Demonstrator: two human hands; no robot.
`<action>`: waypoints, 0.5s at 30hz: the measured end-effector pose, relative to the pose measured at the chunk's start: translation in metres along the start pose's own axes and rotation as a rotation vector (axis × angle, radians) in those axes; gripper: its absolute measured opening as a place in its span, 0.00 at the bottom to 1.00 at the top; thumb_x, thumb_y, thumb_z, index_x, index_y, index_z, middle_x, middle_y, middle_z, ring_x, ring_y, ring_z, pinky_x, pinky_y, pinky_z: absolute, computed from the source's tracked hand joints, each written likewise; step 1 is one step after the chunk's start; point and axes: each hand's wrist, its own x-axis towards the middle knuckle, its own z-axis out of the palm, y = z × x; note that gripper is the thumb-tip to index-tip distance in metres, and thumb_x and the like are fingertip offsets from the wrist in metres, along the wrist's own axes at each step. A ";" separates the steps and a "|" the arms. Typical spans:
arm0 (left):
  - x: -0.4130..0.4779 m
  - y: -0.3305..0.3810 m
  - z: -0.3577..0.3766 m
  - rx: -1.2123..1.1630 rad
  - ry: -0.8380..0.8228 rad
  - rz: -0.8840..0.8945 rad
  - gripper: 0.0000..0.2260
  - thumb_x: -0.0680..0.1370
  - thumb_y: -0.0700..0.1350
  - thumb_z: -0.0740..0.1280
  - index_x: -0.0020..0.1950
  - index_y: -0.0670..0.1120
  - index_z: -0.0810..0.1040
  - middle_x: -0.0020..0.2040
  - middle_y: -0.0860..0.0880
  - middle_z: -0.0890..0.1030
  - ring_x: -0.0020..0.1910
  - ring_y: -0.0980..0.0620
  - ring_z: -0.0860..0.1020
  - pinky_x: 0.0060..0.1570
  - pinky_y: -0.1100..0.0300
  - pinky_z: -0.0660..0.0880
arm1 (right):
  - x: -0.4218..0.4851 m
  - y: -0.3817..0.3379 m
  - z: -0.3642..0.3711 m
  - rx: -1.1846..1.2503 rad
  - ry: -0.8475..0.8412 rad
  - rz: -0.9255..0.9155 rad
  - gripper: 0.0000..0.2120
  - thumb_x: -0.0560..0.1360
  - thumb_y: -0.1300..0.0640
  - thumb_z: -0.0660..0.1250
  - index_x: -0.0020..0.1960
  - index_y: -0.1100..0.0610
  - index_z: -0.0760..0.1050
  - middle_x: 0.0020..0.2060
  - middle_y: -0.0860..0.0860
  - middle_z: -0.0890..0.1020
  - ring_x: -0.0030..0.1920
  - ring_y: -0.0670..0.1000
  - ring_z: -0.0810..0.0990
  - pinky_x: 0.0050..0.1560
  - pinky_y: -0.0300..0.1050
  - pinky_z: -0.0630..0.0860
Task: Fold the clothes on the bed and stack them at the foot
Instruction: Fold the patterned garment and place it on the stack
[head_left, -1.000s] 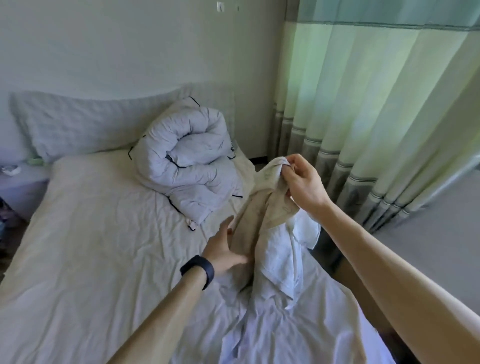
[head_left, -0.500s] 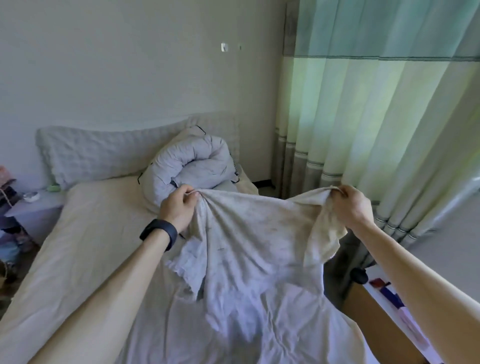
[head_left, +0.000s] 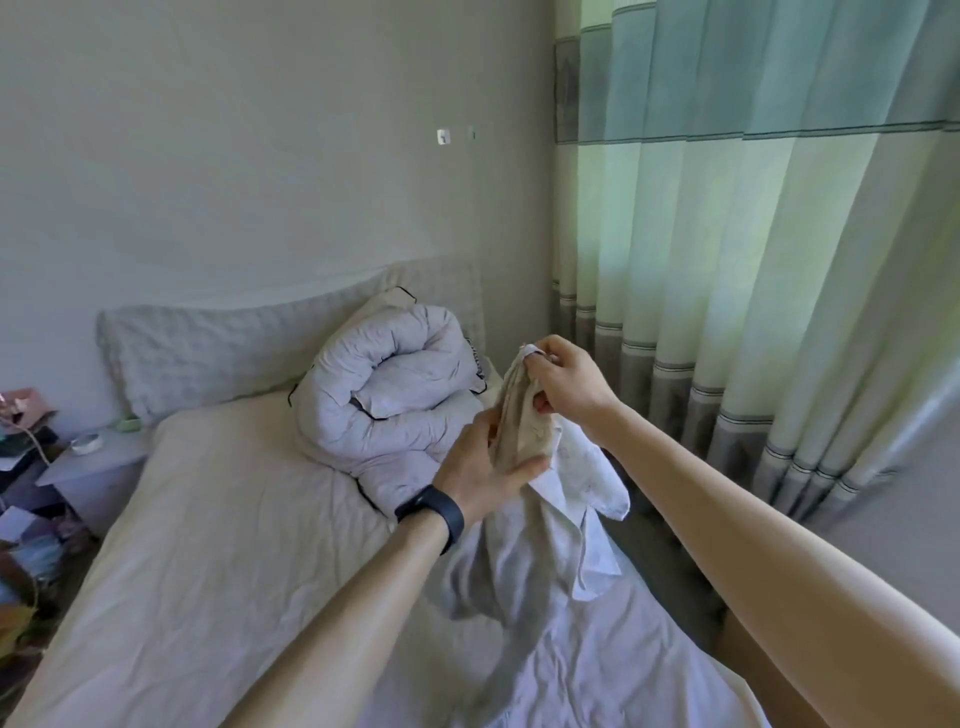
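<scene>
A pale, faintly printed garment (head_left: 524, 426) hangs bunched in the air above the bed (head_left: 208, 545). My right hand (head_left: 566, 384) pinches its top edge, with cloth poking out above the fingers. My left hand (head_left: 488, 467), with a black band on the wrist, holds the gathered cloth just below, thumb across the front. The lower part of the garment drapes down onto more white clothing (head_left: 561, 597) lying crumpled on the bed's right side. How the garment is folded inside the bunch is hidden.
A rolled grey duvet (head_left: 384, 395) lies near the pillow (head_left: 208, 353) at the head. A cluttered nightstand (head_left: 88, 462) stands to the left. Striped green curtains (head_left: 753, 312) hang to the right, close to the bed's edge.
Half a second ago both hands held the garment spread wide by its top corners. They have come together, and the cloth now hangs gathered between them.
</scene>
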 end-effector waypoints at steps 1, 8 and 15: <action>0.001 0.002 0.006 0.007 -0.011 -0.016 0.27 0.67 0.68 0.72 0.61 0.57 0.74 0.52 0.59 0.81 0.49 0.64 0.80 0.44 0.62 0.77 | 0.000 -0.003 0.002 0.014 -0.014 -0.005 0.16 0.81 0.53 0.64 0.52 0.68 0.71 0.33 0.51 0.76 0.26 0.48 0.78 0.38 0.50 0.78; 0.004 -0.015 0.016 0.071 -0.058 -0.170 0.11 0.81 0.56 0.61 0.40 0.55 0.71 0.39 0.56 0.81 0.42 0.55 0.79 0.34 0.68 0.66 | 0.005 -0.005 -0.033 0.210 0.065 0.017 0.07 0.81 0.59 0.62 0.47 0.60 0.75 0.34 0.54 0.79 0.30 0.49 0.80 0.32 0.44 0.79; 0.038 0.028 -0.004 -0.328 0.147 -0.241 0.06 0.83 0.47 0.63 0.50 0.49 0.78 0.43 0.47 0.81 0.40 0.49 0.79 0.39 0.57 0.78 | 0.000 0.036 -0.092 0.289 0.168 0.083 0.07 0.83 0.56 0.65 0.60 0.57 0.74 0.52 0.54 0.83 0.47 0.50 0.86 0.50 0.45 0.82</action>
